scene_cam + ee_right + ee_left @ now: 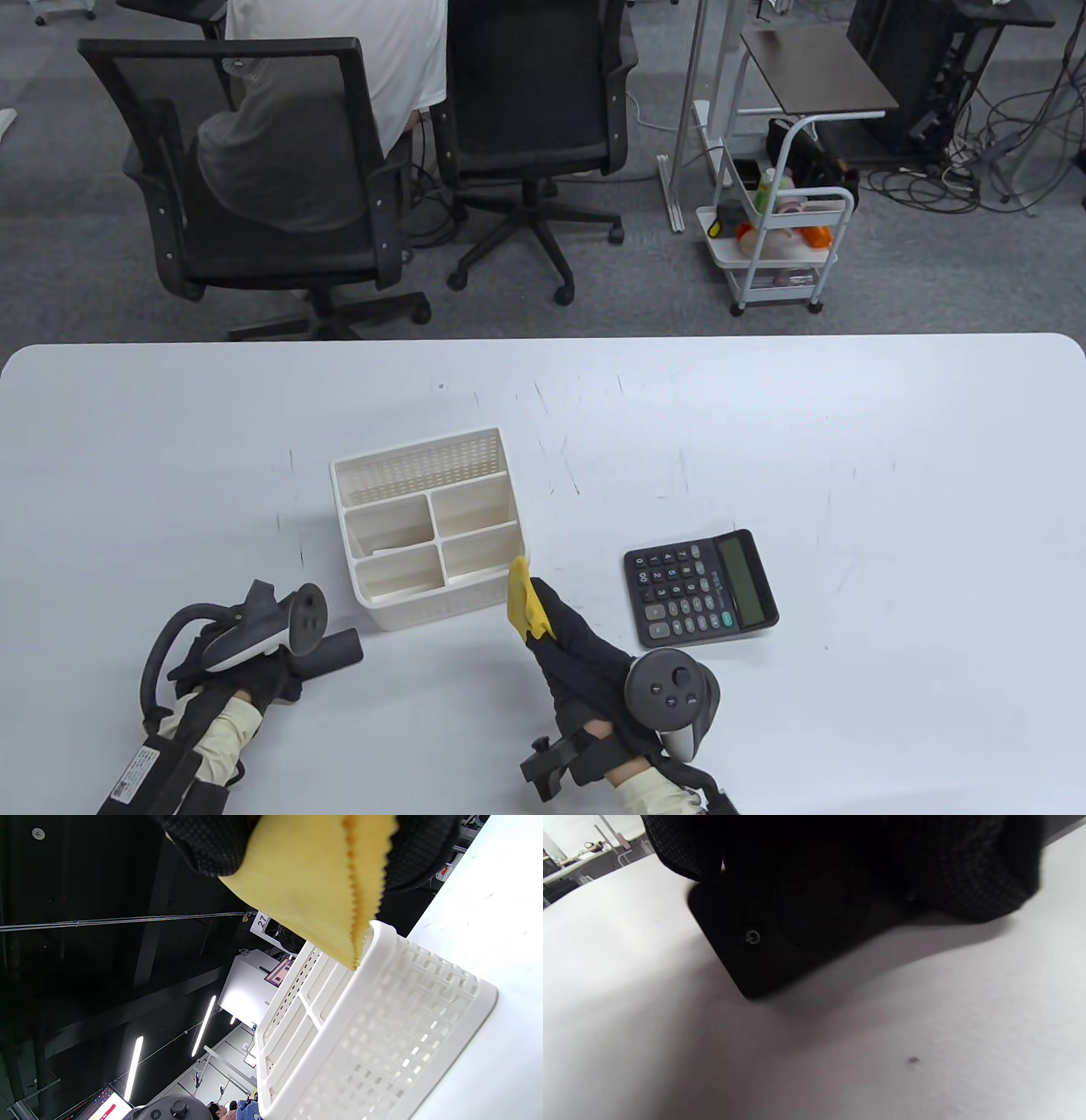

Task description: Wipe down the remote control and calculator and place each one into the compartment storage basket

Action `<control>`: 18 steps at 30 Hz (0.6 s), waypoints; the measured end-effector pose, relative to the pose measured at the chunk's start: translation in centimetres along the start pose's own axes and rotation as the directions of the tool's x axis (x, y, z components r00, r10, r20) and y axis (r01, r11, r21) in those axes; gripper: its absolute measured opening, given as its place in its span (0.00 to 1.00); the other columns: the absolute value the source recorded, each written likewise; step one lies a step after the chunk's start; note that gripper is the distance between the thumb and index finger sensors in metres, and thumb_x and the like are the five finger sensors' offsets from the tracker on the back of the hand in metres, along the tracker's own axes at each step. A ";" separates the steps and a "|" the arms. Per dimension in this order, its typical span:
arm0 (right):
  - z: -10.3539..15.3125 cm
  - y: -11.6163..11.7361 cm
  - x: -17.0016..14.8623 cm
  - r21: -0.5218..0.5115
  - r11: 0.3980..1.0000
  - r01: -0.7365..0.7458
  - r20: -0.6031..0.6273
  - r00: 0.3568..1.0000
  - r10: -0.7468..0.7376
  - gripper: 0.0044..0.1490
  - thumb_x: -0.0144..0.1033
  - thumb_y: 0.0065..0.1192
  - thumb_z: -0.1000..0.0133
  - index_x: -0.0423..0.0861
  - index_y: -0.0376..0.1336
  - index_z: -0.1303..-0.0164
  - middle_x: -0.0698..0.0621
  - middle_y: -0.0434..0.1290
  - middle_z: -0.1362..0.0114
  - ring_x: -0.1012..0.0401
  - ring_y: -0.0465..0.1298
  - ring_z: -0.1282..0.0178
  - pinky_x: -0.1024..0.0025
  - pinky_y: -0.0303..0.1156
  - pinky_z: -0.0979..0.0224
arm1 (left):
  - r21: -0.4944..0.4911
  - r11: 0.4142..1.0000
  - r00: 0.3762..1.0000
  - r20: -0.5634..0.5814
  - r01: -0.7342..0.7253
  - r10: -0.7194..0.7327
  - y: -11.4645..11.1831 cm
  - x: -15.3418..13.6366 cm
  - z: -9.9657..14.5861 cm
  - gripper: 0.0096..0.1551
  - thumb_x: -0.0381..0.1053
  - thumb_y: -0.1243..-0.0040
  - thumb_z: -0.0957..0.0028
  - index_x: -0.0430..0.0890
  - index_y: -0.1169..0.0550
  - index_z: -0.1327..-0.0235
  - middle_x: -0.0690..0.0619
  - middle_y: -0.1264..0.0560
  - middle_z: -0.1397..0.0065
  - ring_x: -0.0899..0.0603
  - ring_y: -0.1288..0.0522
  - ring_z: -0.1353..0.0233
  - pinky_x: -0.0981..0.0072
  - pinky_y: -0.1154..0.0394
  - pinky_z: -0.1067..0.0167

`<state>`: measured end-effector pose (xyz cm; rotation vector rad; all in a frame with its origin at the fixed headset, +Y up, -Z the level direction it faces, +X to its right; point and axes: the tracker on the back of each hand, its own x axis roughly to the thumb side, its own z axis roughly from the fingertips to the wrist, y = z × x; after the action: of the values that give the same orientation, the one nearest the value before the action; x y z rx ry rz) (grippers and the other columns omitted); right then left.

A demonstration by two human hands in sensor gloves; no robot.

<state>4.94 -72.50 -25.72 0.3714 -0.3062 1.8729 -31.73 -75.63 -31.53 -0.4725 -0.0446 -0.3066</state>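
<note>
The black remote control [337, 651] lies on the white table at the lower left, one end sticking out from under my left hand [280, 677]. In the left wrist view the gloved fingers [967, 866] curl over the remote control [755, 955], whose power button shows. My right hand [536, 618] pinches a folded yellow cloth [521, 598] just off the front right corner of the white compartment basket [424, 465]. The cloth [305, 887] hangs above the basket's rim [382, 942] in the right wrist view. The black calculator [701, 587] lies flat to the right of my right hand, untouched.
The basket's compartments hold nothing that I can see. Beyond the table's far edge stand two black office chairs [280, 170], a seated person, and a small white cart [776, 238]. The table surface [891, 475] stretches bare to the right.
</note>
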 end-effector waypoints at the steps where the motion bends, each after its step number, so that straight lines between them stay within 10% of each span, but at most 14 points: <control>1: 0.0 0.0 0.0 0.000 1.000 -0.001 0.000 1.000 0.001 0.31 0.28 0.59 0.40 0.34 0.62 0.25 0.35 0.73 0.26 0.40 0.74 0.32 0.39 0.69 0.36 | 0.006 1.000 1.000 0.006 -0.007 0.007 0.0 -0.1 0.1 0.28 0.61 0.30 0.63 0.63 0.25 0.47 0.57 0.25 0.33 0.42 0.26 0.27 0.43 0.29 0.31; 8: 0.0 0.0 -0.1 -0.001 1.000 0.000 -0.005 1.000 0.000 0.31 0.28 0.59 0.40 0.34 0.62 0.26 0.35 0.73 0.26 0.39 0.74 0.32 0.39 0.69 0.36 | 0.117 0.993 0.998 0.060 -0.028 0.021 0.5 -0.1 1.2 0.23 0.59 0.31 0.58 0.66 0.25 0.48 0.59 0.19 0.36 0.44 0.21 0.30 0.44 0.26 0.33; 18: -0.2 -0.4 -0.3 -0.021 1.000 0.024 -0.030 0.999 -0.024 0.31 0.28 0.59 0.40 0.34 0.62 0.25 0.35 0.73 0.26 0.40 0.74 0.31 0.40 0.69 0.35 | 0.415 0.879 0.966 0.202 -0.233 0.161 7.2 -0.3 7.0 0.23 0.58 0.32 0.55 0.67 0.24 0.46 0.57 0.15 0.38 0.43 0.16 0.34 0.44 0.24 0.36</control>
<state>5.36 -72.61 -26.02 0.3310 -0.2988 1.8489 -29.68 -66.25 -28.51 -0.0501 -0.2186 -0.0488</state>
